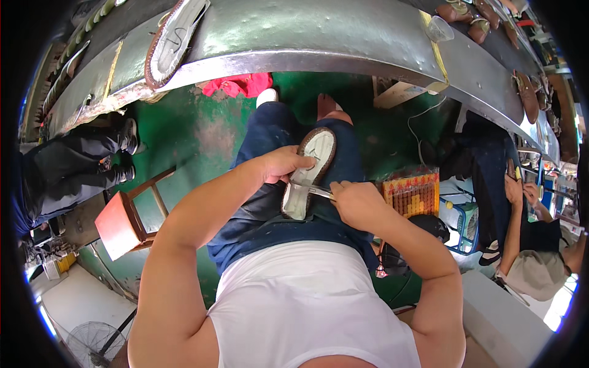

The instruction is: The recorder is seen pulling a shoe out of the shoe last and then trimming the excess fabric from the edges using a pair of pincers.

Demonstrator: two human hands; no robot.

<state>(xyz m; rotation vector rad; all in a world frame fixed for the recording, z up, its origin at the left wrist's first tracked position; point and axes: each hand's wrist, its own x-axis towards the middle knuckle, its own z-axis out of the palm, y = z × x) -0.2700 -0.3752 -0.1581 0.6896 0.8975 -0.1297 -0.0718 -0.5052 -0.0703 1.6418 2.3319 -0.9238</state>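
Observation:
An unfinished shoe (320, 146) lies over my lap, its pale, whitish underside up and a brown stitched rim around its far end. My left hand (283, 164) grips it from the left side, thumb pressed on the pale surface. In my closed right hand (357, 203) is a slim metal tool (320, 192), shaped like pliers or scissors. Its tip reaches across the near half of the shoe, close to my left fingers. Whether the tip grips anything is too small to tell.
A metal-topped bench (294, 30) runs along the far side, bearing a similar shoe (173, 46) and a clear cup (439, 29). Brown shoes (526, 97) sit at right. A red-seated chair (119, 227) stands left. People are at both sides; a red cloth (238, 84) lies beneath the bench.

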